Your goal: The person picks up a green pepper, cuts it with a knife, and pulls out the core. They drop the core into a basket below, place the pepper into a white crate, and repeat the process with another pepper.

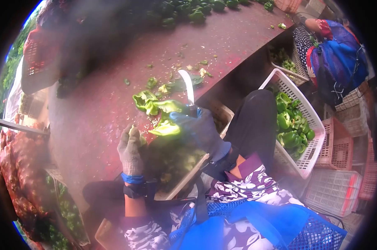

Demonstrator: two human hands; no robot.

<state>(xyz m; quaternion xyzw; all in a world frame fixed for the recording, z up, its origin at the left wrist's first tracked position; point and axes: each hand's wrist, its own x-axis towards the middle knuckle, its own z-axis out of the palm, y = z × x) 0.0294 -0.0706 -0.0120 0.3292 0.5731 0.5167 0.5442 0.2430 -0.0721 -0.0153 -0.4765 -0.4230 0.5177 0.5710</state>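
Observation:
My right hand (203, 131), in a blue glove, grips a knife (187, 85) with a curved blade pointing up and away. The same hand also holds a cut-open green pepper (167, 128), its pale inside and seeds showing. Left of it, my left hand (131, 152) wears a whitish knit glove with a blue band at the wrist. Its fingers are closed around a small pale green pepper core (142, 139), partly hidden by them. Loose seeds show between the hands. Just beyond, another opened pepper (145, 101) lies on the red tabletop (101, 121).
Several whole peppers (197, 16) lie along the table's far side. A white crate (319, 146) of green peppers stands at my right knee. Below my hands is a container (188, 177) with pale scraps. Another person (338, 58) sits at upper right, near stacked crates (332, 191).

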